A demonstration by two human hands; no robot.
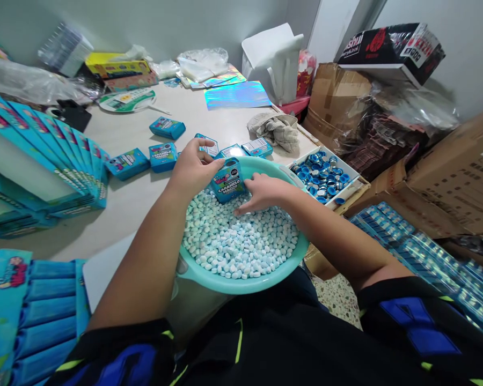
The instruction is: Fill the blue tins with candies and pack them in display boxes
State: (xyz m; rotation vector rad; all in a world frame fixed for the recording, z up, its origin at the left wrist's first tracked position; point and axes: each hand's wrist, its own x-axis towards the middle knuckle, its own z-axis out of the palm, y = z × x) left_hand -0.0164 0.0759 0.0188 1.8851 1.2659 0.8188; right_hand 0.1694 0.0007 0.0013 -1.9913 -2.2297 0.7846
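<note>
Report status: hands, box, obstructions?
Left hand gripping box. Right hand open beside it. Box within basin, contact with candies unclear. More boxes past far rim.

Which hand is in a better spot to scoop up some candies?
Probably the right hand: it reaches into the turquoise bowl, thumb low at the pale candies. The left hand looks busy, pinching the small blue box near its top.

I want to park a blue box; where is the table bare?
The table is bare between the shiny sheet and loose blue boxes, and between the upright cartons and left forearm. It's crowded behind the basin, around the cap tray, and along the wall.
</note>
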